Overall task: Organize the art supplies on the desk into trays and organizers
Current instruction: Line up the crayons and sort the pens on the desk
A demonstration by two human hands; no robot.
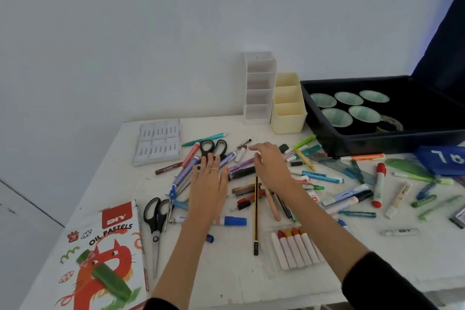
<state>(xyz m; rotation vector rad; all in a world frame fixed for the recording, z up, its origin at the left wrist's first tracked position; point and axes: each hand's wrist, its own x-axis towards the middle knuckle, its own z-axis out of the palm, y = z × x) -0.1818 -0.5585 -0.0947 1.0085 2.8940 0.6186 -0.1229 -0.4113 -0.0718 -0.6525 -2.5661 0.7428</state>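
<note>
A heap of pens, markers and pencils [241, 171] covers the middle of the white desk [226, 272]. My left hand [208, 184] lies flat on the heap with straight fingers, just below black-handled scissors [214, 148]. My right hand [270, 163] hovers over the heap's right part, fingers loosely bent, holding nothing. A yellow-black pencil [256, 214] lies between my forearms. A white tiered organizer [259, 88] and a cream three-slot organizer [288, 106] stand at the back.
A dark tray [334, 138] with several pale green cups sits back right. An oil pastels box [100, 257] lies front left, second scissors [156, 216] beside it. White crayons in a clear tray [294, 249] lie front centre. A white block [158, 143] sits back left.
</note>
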